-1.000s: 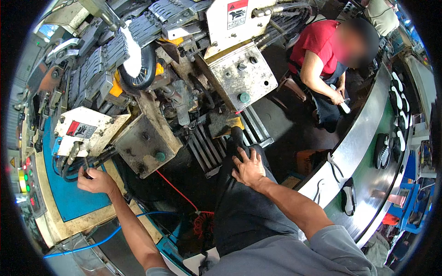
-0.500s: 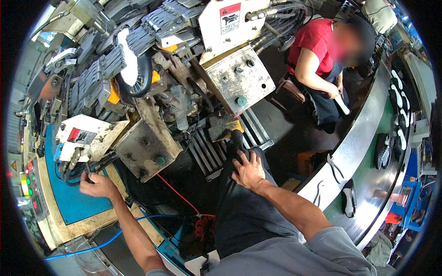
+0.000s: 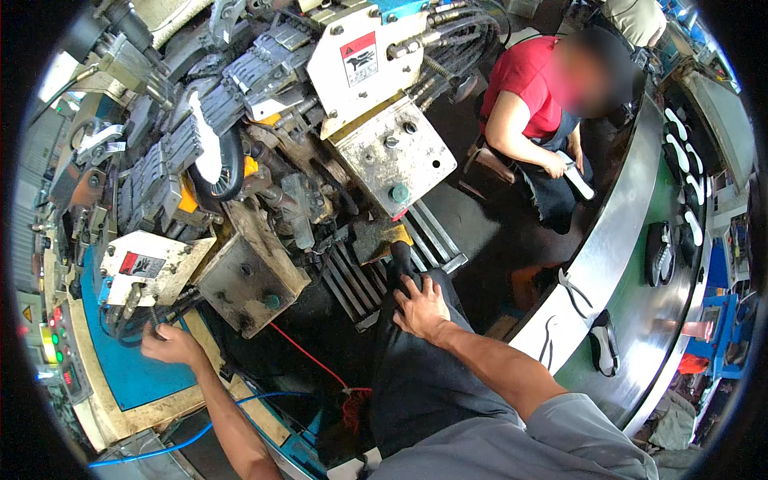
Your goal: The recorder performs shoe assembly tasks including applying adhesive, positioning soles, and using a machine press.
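Observation:
My left hand (image 3: 174, 346) is closed with its fingertips on a thin spring-wrapped lever (image 3: 154, 318) below the left white plate of the machine. The lever's end is hidden by the fingers. Spread over my dark-trousered knee, my right hand (image 3: 422, 309) lies with its fingers apart and holds nothing. In front of me, a shoe with a white sole (image 3: 208, 148) and a black upper (image 3: 231, 164) sits among the machine's dark metal plates (image 3: 148, 176).
Two stained control boxes (image 3: 396, 154) (image 3: 252, 284) jut from the machine. A co-worker in red (image 3: 520, 76) sits beyond, holding a white-soled piece (image 3: 578, 178). At right, a curved metal-edged conveyor (image 3: 632, 320) carries shoes (image 3: 606, 344); pliers (image 3: 574, 293) lie on its edge.
My view has shifted slightly, so most of the scene sits a little further left. My left hand stays at the lever and my right hand stays on my knee.

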Action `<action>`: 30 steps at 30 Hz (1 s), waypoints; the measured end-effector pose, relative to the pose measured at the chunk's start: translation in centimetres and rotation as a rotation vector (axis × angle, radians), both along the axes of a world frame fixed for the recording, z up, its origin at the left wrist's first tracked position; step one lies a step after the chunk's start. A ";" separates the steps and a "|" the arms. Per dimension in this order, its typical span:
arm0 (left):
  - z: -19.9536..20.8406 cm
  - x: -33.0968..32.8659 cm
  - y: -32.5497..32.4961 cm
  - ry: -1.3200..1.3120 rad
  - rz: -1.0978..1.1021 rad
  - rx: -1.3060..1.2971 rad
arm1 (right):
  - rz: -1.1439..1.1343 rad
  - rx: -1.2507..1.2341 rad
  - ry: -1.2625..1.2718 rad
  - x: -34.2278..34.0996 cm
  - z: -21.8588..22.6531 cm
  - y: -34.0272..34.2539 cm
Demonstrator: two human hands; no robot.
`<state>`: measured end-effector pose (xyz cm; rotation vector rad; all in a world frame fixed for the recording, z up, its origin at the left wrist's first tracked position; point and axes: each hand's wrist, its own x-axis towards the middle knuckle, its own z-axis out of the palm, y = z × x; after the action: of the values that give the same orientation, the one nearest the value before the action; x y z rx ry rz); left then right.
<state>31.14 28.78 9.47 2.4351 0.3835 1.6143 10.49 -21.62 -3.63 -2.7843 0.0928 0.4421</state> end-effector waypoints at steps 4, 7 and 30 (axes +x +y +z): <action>0.5 -0.4 -0.7 0.047 -0.040 0.072 | -0.003 0.006 -0.008 -0.5 -0.1 -0.5; 0.8 -0.7 0.0 0.045 -0.115 0.293 | -0.012 0.008 -0.002 -0.5 0.3 -0.6; 6.7 -4.9 -14.4 0.550 -0.822 -0.154 | -0.101 0.014 -0.098 -4.6 0.8 -2.1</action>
<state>26.19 14.35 16.13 2.3818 -0.3782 0.5595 5.87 -23.68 -2.87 -2.7672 0.2066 0.2797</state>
